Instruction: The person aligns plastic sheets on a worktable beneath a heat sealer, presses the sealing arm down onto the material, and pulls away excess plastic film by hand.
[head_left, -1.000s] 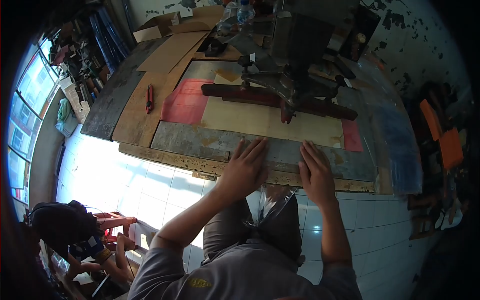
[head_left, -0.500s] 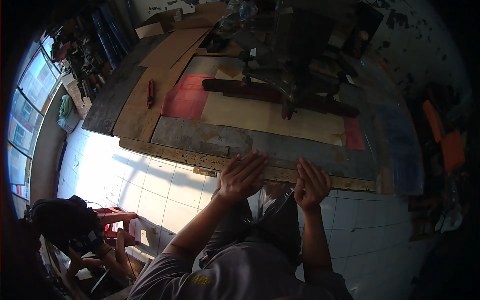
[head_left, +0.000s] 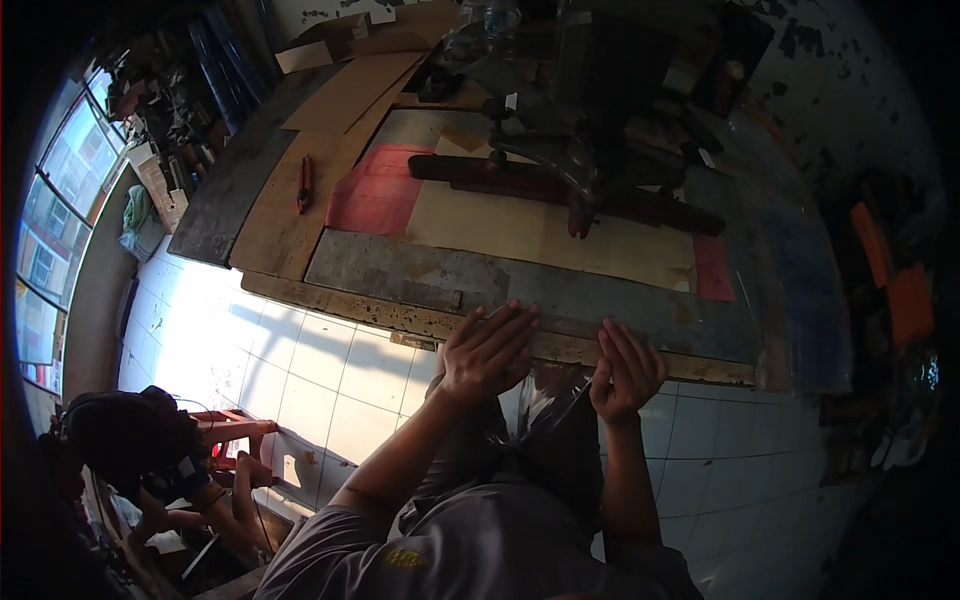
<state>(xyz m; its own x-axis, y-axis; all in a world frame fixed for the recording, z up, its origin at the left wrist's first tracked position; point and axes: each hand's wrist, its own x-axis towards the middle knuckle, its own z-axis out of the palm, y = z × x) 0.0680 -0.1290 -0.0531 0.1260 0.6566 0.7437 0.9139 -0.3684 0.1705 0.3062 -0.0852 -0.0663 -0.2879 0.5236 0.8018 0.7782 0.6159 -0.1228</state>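
Observation:
My left hand point(head_left: 488, 350) lies at the front edge of the worktable point(head_left: 400, 318), its fingers stretched out side by side and its thumb mostly hidden. To its right, my right hand point(head_left: 627, 372) is at the same edge, with straight fingers pointing forward and the thumb apart from them. A shiny clear plastic sheet point(head_left: 548, 392) hangs below the edge between the hands and reaches toward my right thumb. Whether either hand grips it cannot be made out. Beyond the hands is a grey plate point(head_left: 400, 270), with a cream sheet point(head_left: 500, 235) and pink pieces point(head_left: 375, 195) behind it.
A dark machine with a long reddish bar point(head_left: 540, 190) stands over the cream sheet. A red cutter knife point(head_left: 304, 185) and cardboard point(head_left: 350, 92) lie at left. Clear plastic sheets point(head_left: 800, 290) hang over the right side. A person point(head_left: 185, 480) sits low at left near a red stool point(head_left: 235, 428).
The whole view has shifted slightly. Both hands keep almost the same place and pose at the table edge, and the plastic sheet still hangs between them.

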